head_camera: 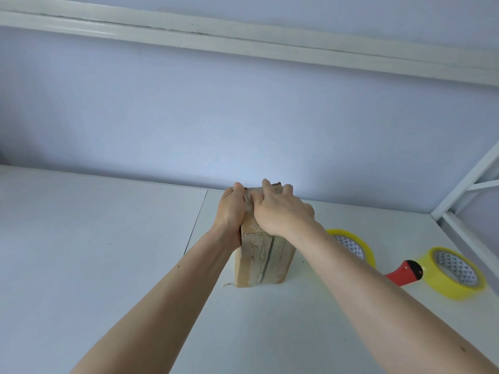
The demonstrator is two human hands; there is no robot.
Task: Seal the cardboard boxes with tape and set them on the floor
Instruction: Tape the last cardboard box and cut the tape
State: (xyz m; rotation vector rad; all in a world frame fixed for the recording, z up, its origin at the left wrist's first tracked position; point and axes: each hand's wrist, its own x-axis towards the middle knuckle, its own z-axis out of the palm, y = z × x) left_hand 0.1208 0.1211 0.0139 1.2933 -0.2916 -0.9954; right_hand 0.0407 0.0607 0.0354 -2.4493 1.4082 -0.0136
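A big white table (108,238) stood against a pale wall (243,117), with a white metal frame (464,184) at the right. In the middle of the table a small cardboard box (263,259) stood on its end, with a strip of tape running down the side that faced the camera. The left hand (229,211) was wrapped round the box's top left corner and held it. The right hand (283,211) lay over the top with its fingers bent down, pressing there (it looked like the tape was being rubbed flat, though the top was hidden). Two yellow tape rolls (453,273) and a red cutter (403,272) lay near, to the right. The sealing step seemed nearly done. Next, the box probably needed one firm grip for lifting down to the floor.
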